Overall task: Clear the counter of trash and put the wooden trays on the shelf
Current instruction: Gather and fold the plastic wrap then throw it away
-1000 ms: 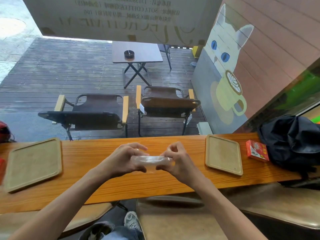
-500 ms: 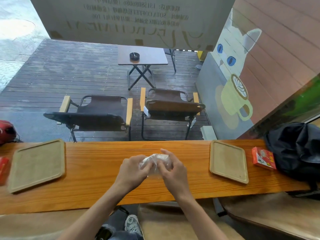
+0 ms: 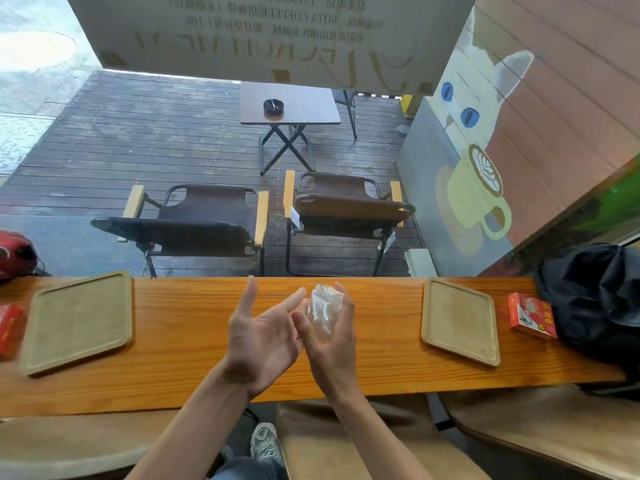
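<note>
Above the middle of the long wooden counter (image 3: 194,344), my right hand (image 3: 332,337) grips a crumpled clear plastic wrapper (image 3: 322,310), which sticks up between its fingers. My left hand (image 3: 263,337) is right beside it, palm up and fingers spread, holding nothing. One pale wooden tray (image 3: 78,322) lies flat on the counter at the left. A second wooden tray (image 3: 460,320) lies at the right. No shelf is in view.
A red box (image 3: 531,317) lies right of the right tray, next to a black bag (image 3: 595,299). Another red item (image 3: 8,327) sits at the left edge. Tan stool seats (image 3: 540,434) stand under the counter. Beyond the glass are two chairs and a small table.
Both hands were squeezing the wrapper together into a ball. Now my left hand has let go and opened flat, and the wrapper stays in my right hand alone.
</note>
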